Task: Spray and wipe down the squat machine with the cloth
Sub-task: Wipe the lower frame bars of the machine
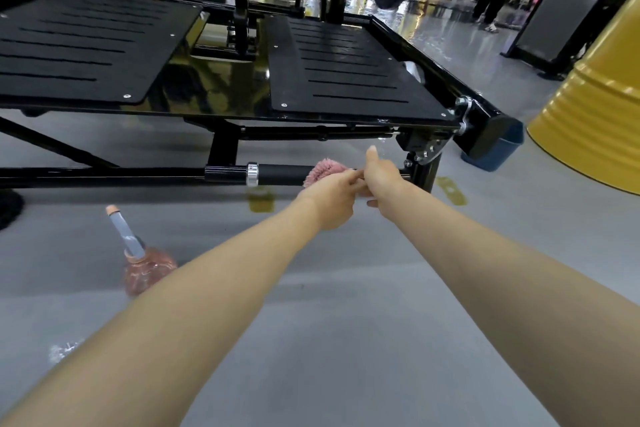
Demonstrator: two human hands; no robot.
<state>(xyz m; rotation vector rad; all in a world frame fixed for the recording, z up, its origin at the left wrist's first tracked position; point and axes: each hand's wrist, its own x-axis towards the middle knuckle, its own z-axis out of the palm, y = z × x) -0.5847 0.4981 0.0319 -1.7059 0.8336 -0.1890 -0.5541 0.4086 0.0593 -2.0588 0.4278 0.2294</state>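
Cloth (325, 170) sits mid-frame on the low bar (277, 175), whose long axis runs left to right. The left hand (332, 199) clenches the cloth; the right hand (381, 180) touches alongside, thumb up, and I cannot tell whether it grips. Bottle (145, 267) stands lower left, nearer the left arm; the bin (495, 156) at right hides its contents.

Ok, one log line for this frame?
step: wipe | cloth: on low bar | left hand: holds cloth | right hand: beside it, grip unclear | spray bottle: on floor, untouched
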